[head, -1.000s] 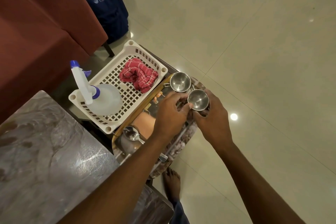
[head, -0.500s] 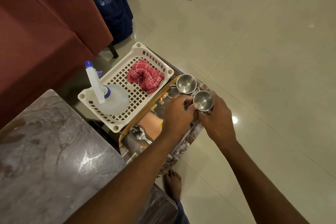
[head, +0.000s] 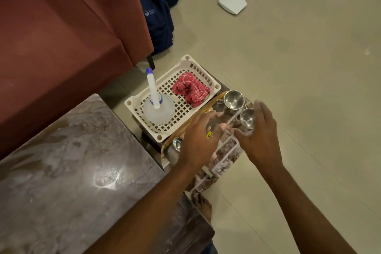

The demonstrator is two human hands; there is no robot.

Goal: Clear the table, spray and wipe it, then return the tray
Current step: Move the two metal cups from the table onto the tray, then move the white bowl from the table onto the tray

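Left hand [head: 198,142], right hand [head: 260,137] over tray [head: 224,156]: fingers loosely spread, seemingly empty. Spray bottle [head: 156,108] upright, up-left; left hand nearer.

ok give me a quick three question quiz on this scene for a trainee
1. True or false: the red cloth lies in the white basket along with the spray bottle.
2. How many steel cups stand on the tray? A one, B two, C four.
3. Fill the gap: over the tray, the left hand and the right hand are both ___ (open or shut).

Key: 1 true; 2 B; 3 open.
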